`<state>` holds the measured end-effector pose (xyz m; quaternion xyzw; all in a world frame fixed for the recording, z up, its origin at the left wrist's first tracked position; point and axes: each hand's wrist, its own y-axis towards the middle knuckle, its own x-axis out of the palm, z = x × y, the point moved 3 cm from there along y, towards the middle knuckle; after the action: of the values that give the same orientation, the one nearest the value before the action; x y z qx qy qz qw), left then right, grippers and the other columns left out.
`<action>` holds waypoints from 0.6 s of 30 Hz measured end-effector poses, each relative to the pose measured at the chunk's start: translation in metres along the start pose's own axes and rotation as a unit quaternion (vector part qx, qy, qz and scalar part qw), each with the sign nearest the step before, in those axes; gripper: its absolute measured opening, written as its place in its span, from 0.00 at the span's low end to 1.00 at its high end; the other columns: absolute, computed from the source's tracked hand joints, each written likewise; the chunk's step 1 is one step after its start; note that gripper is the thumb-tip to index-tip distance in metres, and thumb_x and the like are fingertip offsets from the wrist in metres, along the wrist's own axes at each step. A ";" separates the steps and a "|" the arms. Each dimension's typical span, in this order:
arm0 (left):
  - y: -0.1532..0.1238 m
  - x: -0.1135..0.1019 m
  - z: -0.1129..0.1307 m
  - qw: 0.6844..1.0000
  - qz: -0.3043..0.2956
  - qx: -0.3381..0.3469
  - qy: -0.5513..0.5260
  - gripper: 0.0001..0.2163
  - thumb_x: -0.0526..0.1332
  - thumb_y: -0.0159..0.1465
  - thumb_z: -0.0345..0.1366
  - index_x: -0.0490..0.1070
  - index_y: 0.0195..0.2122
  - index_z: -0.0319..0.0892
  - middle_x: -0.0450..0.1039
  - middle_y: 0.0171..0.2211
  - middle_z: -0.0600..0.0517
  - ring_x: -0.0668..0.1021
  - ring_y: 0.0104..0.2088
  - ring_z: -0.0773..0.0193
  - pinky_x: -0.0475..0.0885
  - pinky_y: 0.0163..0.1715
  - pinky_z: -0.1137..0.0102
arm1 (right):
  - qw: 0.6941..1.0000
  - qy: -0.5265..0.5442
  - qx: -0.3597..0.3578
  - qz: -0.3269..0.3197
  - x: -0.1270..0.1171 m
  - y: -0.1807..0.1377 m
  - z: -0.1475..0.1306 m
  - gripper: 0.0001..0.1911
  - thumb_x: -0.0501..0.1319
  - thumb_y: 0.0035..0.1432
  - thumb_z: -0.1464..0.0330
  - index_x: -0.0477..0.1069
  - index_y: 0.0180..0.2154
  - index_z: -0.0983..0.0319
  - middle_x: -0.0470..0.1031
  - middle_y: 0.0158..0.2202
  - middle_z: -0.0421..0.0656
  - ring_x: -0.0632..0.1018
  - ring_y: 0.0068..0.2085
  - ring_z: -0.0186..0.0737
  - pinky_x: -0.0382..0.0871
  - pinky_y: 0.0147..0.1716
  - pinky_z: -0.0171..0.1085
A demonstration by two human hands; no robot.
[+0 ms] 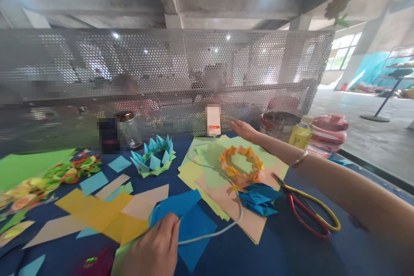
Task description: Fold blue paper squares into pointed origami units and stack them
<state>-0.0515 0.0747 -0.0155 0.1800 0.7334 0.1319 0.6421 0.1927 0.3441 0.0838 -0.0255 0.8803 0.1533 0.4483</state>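
My left hand is closed in a loose fist low in the view, over blue paper sheets. A white cable runs out of its fingers, loops across the table and leads up to a phone standing upright against the mesh panel. My right hand reaches far forward, just right of the phone and apart from it, its fingers stretched out with nothing in them. Below that arm lie an orange folded-paper ring, a pile of folded blue paper pieces and scissors with one yellow and one red handle.
A light-blue and green paper ring stands left of centre. Yellow sheets and small folded pieces spread leftward. At the back are a glass jar, a yellow bottle and a pink container. A perforated metal panel borders the table.
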 end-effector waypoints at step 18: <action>-0.040 -0.046 0.053 0.882 0.290 0.278 -0.245 0.10 0.53 0.68 0.24 0.72 0.34 0.39 0.83 0.33 0.52 0.85 0.38 0.67 0.75 0.46 0.78 | 0.947 -0.041 -0.318 -0.015 -0.016 -0.293 -0.074 0.20 0.59 0.65 0.58 0.64 0.57 0.50 0.77 0.50 0.46 0.79 0.49 0.48 0.77 0.44 0.41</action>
<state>0.0024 0.0172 0.0014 0.5822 0.4742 0.0550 0.6582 0.1984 0.0421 0.0652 -0.1736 0.7662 0.4199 0.4545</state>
